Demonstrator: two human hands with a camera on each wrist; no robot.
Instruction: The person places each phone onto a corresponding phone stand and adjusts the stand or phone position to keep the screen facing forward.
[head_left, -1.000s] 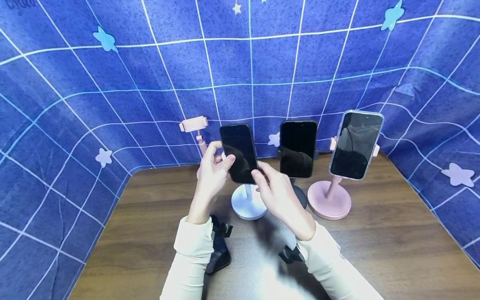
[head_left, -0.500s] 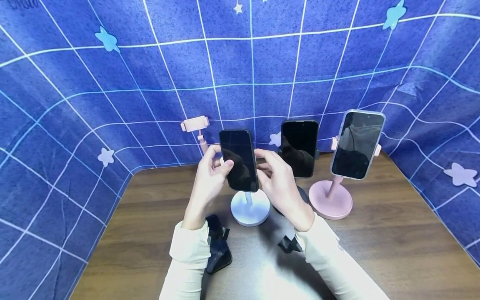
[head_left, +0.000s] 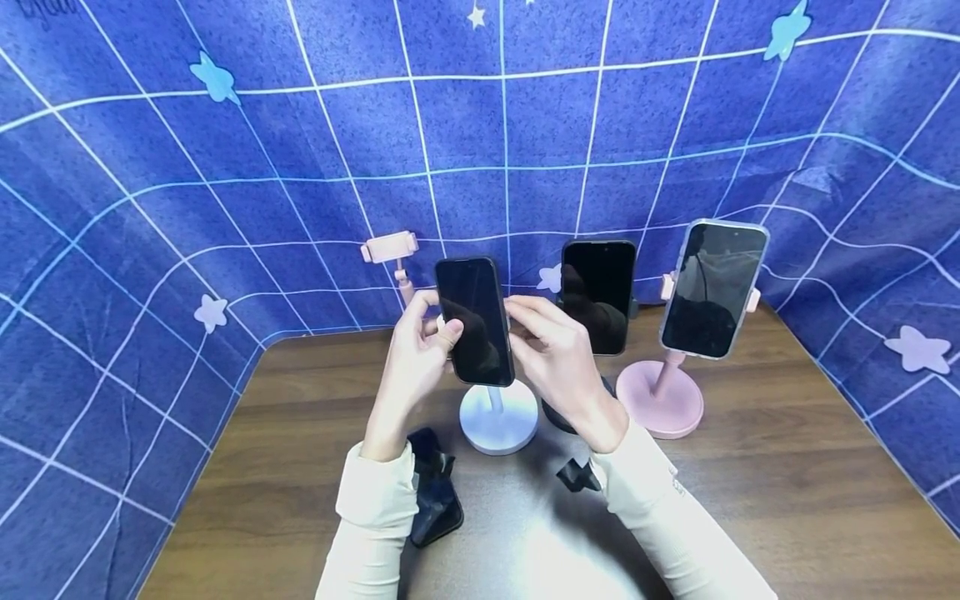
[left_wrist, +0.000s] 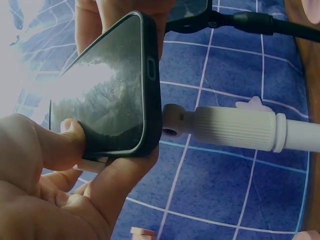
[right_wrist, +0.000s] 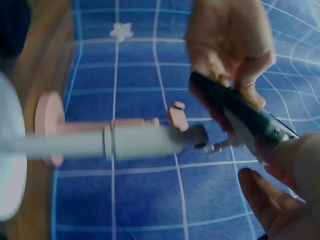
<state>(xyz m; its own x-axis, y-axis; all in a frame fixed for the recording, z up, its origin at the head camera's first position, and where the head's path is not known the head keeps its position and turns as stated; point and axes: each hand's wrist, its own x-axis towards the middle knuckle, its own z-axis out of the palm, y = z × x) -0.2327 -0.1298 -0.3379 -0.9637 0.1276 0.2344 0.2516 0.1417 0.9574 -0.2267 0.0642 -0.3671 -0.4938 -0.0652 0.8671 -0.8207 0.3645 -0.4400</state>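
A black smartphone (head_left: 476, 321) stands upright, slightly tilted, at the top of a white phone stand (head_left: 498, 421). My left hand (head_left: 416, 350) grips its left edge, thumb on the screen and the other fingers behind. A pale piece (left_wrist: 92, 164) shows at that edge in the left wrist view. On the opposite edge, my right hand (head_left: 555, 354) holds the phone's side with curled fingers; one finger (right_wrist: 265, 197) stays apart from it. The stand's stem (right_wrist: 142, 142) reaches up behind the phone, and the clamp is mostly hidden.
On the right, a pink stand (head_left: 660, 400) bears a clear-cased phone (head_left: 715, 289); beside it, another black phone (head_left: 597, 296) sits on a dark stand. A pink phone holder (head_left: 389, 247) rises at back left. A dark strapped device (head_left: 435, 500) lies by the left sleeve.
The phone has come slightly down and toward me. My right hand has shifted from the lower right corner, thumb in front, up to the middle of the right edge.
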